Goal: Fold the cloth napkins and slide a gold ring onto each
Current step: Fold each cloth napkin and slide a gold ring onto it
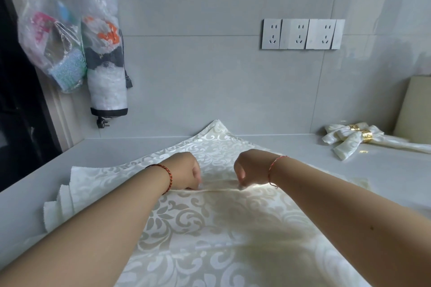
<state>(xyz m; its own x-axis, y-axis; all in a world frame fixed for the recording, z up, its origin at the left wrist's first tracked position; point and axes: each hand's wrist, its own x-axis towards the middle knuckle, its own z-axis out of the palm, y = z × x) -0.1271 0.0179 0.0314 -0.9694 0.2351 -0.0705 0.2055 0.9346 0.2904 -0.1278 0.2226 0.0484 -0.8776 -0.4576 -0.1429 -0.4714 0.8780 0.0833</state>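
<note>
Both hands, left hand [186,171] and right hand [250,168], pinch the napkin [210,223] fold under curled fingers

ringed napkins [349,138] right of the spread napkin [210,228]

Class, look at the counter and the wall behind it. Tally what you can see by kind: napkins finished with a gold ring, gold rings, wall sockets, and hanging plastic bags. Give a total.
Finished napkins with a ring: 2
Gold rings: 2
Wall sockets: 3
Hanging plastic bags: 2
Total: 9
</note>
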